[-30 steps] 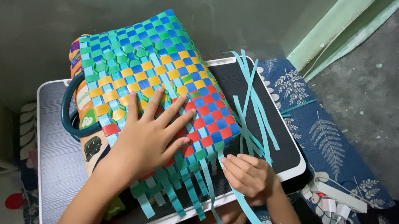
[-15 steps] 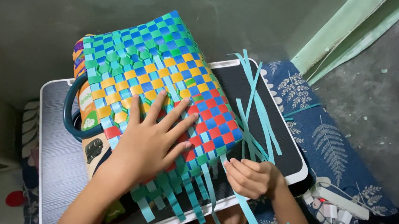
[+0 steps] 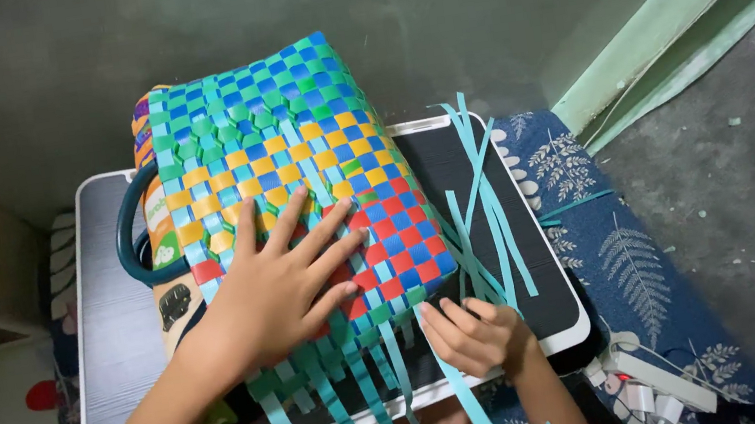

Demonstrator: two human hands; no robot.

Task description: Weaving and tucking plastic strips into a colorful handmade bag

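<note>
Woven basket (image 3: 283, 166) mostly plaited, teal strips (image 3: 362, 381) at its near edge left loose; pinned flat by splayed left hand (image 3: 284, 284), one strip pinched by right hand (image 3: 473, 331).

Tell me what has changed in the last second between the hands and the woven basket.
Little changed. The right hand shifted slightly along the loose teal plastic strips, fingers curled on one strip. The left hand stayed flat on the multicoloured woven plastic basket, which stayed on the small dark table.
</note>
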